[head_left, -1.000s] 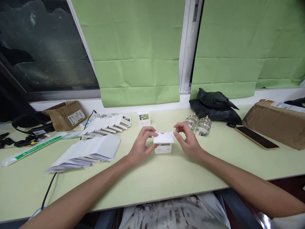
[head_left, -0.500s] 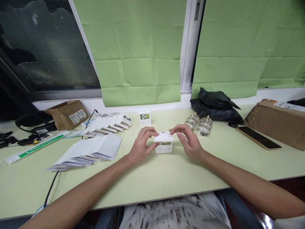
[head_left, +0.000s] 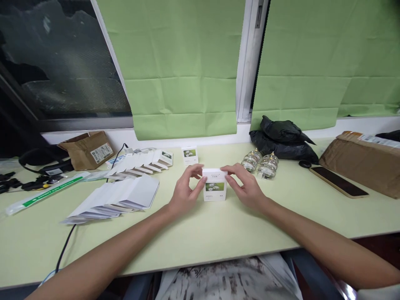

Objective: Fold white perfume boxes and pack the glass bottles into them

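A small white carton (head_left: pixel 214 186) with a green flower picture on its front stands upright on the pale green table (head_left: pixel 200 233), its top flap folded down. My left hand (head_left: pixel 186 192) grips its left side, fingers curled over the top corner. My right hand (head_left: pixel 243 186) holds its right side, fingers pressed on the top edge. A second, like carton (head_left: pixel 189 155) stands behind, near the wall.
Two fanned rows of flat white cartons (head_left: pixel 118 199) lie left, with a black cable (head_left: pixel 67 243). Two glass bottles (head_left: pixel 261 162), a black bag (head_left: pixel 281 137), a phone (head_left: pixel 336 181) and a brown parcel (head_left: pixel 362 160) are right. A torn brown box (head_left: pixel 87 149) sits far left.
The carton's top flap, held up and open a second ago, has been folded down shut. Both hands closed in on the carton's top corners.
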`<state>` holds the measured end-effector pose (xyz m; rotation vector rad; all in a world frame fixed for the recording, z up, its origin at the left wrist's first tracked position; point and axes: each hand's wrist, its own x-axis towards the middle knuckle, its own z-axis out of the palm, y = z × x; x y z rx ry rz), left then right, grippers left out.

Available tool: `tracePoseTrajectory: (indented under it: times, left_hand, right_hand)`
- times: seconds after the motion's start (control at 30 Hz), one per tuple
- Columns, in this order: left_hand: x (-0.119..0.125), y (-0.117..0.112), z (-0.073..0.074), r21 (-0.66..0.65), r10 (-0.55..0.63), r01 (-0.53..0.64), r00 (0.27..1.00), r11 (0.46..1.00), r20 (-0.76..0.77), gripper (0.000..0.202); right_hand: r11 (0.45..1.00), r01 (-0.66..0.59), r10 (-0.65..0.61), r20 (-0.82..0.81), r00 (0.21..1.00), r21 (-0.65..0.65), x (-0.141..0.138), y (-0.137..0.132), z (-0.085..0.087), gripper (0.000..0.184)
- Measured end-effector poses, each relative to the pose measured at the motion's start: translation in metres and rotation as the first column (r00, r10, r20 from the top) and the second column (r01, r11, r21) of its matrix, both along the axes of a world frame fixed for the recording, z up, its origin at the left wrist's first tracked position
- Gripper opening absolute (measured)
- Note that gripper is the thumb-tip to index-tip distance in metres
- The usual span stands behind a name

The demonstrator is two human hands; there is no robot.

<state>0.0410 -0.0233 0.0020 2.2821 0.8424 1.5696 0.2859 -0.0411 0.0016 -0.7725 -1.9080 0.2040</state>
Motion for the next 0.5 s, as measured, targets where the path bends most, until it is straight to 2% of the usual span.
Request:
tracePoseTrajectory:
  times: [0.07,0.2,0.3,0.33,0.4,0.5]
  left_hand:
    - [-0.0002,0.0007,-0.0011,-0.015,-0.019,0.019,1.000,1.000,0.014,0.042]
    - [-0.0041,0.0005,-0.0019,-0.011,-0.072,0.071,0.994,0.997,-0.086,0.031]
    - [-0.0049,-0.0010,-0.0032,-0.184,-0.136,0.124,0.989,0.975,-0.054,0.053]
    - [-0.0043,-0.0016,-0.0036,-0.274,-0.172,0.153,0.984,0.949,-0.049,0.059]
    - [-0.0021,-0.0032,-0.0039,-0.450,-0.281,0.232,0.959,0.862,-0.044,0.066]
    - [0.0012,-0.0056,-0.0021,-0.602,-0.449,0.348,0.893,0.718,-0.019,0.075]
  right_hand:
    - [1.000,-0.010,0.010,-0.010,1.000,-0.005,-0.0005,0.0007,0.0020,0.024]
    - [0.997,-0.052,0.049,-0.053,0.997,-0.056,0.0000,0.0033,0.0027,0.019]
    - [0.994,-0.093,0.091,-0.028,0.995,-0.064,0.0009,0.0046,0.0030,0.019]
    - [0.993,-0.102,0.101,-0.020,0.995,-0.066,0.0012,0.0045,0.0035,0.020]
    - [0.990,-0.117,0.117,-0.004,0.993,-0.074,0.0017,0.0035,0.0049,0.021]
    - [0.988,-0.133,0.134,0.015,0.991,-0.078,0.0020,0.0010,0.0070,0.024]
